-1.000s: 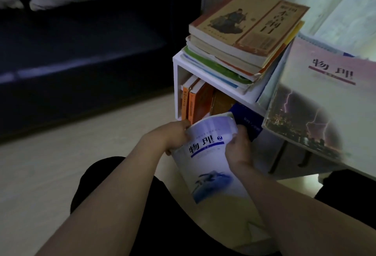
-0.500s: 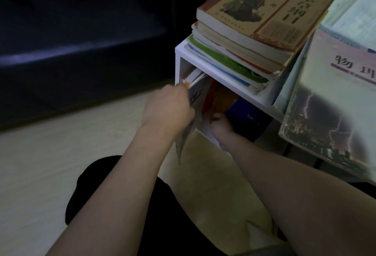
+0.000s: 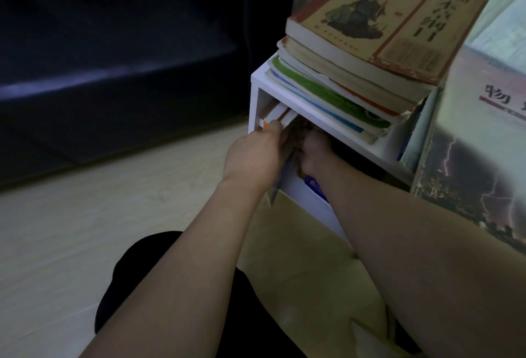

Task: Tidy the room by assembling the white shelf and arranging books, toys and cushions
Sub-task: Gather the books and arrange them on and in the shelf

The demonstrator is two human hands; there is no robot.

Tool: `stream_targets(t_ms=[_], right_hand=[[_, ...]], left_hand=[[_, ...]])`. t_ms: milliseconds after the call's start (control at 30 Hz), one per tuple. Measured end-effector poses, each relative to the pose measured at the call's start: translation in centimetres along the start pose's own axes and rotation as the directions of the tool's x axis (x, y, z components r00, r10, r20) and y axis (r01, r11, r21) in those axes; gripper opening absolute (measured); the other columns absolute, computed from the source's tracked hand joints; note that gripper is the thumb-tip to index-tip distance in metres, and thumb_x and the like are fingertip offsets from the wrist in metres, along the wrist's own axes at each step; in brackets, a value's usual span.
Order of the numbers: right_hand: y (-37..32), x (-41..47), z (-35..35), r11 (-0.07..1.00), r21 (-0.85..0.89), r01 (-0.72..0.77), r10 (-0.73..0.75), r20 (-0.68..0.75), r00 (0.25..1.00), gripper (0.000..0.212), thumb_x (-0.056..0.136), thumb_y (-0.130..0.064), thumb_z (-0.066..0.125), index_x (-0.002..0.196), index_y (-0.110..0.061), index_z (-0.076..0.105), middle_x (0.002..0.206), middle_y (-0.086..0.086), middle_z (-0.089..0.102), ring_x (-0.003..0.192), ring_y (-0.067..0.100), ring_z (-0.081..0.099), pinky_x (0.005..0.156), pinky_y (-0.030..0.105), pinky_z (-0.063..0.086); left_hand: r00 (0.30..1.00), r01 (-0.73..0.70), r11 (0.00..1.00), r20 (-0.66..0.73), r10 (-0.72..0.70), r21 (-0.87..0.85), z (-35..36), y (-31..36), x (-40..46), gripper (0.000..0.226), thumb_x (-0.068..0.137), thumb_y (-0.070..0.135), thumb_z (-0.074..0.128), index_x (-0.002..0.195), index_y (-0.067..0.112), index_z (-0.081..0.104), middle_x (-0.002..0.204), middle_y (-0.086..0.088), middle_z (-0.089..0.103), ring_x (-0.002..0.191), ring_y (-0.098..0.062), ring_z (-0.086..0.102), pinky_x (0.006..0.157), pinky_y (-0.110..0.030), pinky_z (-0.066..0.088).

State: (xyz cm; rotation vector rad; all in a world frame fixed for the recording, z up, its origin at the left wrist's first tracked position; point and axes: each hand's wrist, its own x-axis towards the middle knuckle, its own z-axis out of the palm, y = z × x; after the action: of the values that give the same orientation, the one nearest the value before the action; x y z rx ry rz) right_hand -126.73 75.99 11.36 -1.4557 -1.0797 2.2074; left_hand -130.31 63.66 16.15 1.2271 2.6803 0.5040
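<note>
Step in hand: I am seating a book (image 3: pixel 280 118) upright in the white shelf (image 3: pixel 310 204), frame centre. My left hand (image 3: pixel 256 158) pinches its edge, fingers closed on it. My right hand (image 3: pixel 314 152) reaches into the compartment; its grip is hidden. Next, likely: push the book flush, then release.

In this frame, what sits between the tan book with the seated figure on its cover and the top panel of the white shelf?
In the head view, several more books lie stacked flat between the tan book and the white shelf top, among them a green-edged book and blue-edged ones beneath it.
</note>
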Motion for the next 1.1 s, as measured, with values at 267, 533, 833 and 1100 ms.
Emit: stream_targets(t_ms=[267,533,833,1100], right_hand=[[2.5,0.9,-1.1,0.992,-0.129,0.017,-0.021,-0.032,0.999,0.030,0.100,-0.009,0.038,0.116,-0.029,0.055,0.114,0.006,0.064,0.092,0.018,0.062,0.059,0.025,0.053],[4.3,0.4,-1.8,0.988,0.009,-0.157,0.156,0.036,0.987,0.041,0.101,-0.023,0.041,0.141,-0.017,0.040,0.124,0.015,0.056,0.093,0.026,0.053,0.070,0.036,0.051],[6.0,0.7,-2.5,0.915,-0.249,-0.319,0.341,0.053,0.938,0.017,0.098,-0.022,0.046,0.090,-0.013,0.058,0.106,0.009,0.054,0.096,0.027,0.053,0.080,0.045,0.048],[7.1,1.8,-2.3,0.940,0.049,-0.338,0.339,-0.005,0.941,0.016,0.100,-0.010,0.040,0.099,-0.003,0.055,0.085,0.009,0.052,0.080,0.021,0.049,0.105,0.036,0.040]], left_hand=[[0.967,0.169,0.977,0.212,-0.140,-0.127,0.1,-1.0,1.5,0.035,0.090,0.020,0.046,0.124,0.010,0.050,0.110,-0.018,0.060,0.096,-0.037,0.059,0.069,-0.032,0.043],[0.987,0.130,0.968,0.121,-0.106,-0.215,0.5,-0.4,1.8,0.014,0.097,0.024,0.042,0.097,0.013,0.051,0.096,-0.019,0.062,0.084,-0.039,0.061,0.071,-0.040,0.055],[0.989,0.133,0.976,0.091,-0.119,-0.171,1.0,-0.1,1.9,0.022,0.093,0.007,0.042,0.108,0.009,0.057,0.097,-0.018,0.060,0.088,-0.039,0.060,0.069,-0.038,0.049],[0.990,0.135,0.948,0.079,-0.117,-0.288,0.9,0.0,2.2,0.009,0.093,0.010,0.040,0.085,0.012,0.044,0.087,-0.017,0.055,0.075,-0.034,0.050,0.062,-0.034,0.038]])
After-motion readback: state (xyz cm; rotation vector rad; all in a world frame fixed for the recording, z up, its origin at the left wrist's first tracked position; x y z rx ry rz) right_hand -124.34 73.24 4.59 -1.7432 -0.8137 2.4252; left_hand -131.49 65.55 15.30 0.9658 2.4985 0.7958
